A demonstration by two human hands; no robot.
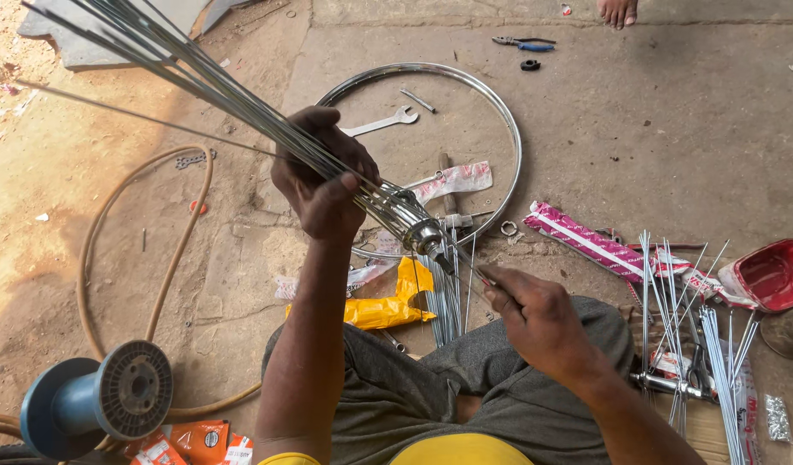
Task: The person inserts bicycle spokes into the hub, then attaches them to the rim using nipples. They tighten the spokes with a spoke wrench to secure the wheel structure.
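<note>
Seen from above, seated on a concrete floor (672, 129). Left hand (323, 185) wrapped around a bundle of steel spokes (198, 73), fingers clamped tight on them just above the wheel hub (424, 232). Bundle's long axis slanting from the hub up and away to the upper left, fanning out past the hand. Right hand (538, 323) lower and to the right of the hub, fingers pinched together on a single thin spoke (465, 277) whose far end points up-left at the hub flange. Hub therefore up and left of the right fingers, just beside the left hand; left hand the nearer of the two. More spokes hanging straight down from the hub, over the grey trousers.

Behind the hub, flat on the floor: a bare chrome rim (513, 138) with an open-ended spanner (381, 124) inside it. Loose spokes (672, 301) and a pink packet (581, 241) to the right, a red tray (775, 275) beyond. Blue spool (95, 400) at lower left, yellow wrapper (388, 306) near the knee, pliers (524, 42) far off.
</note>
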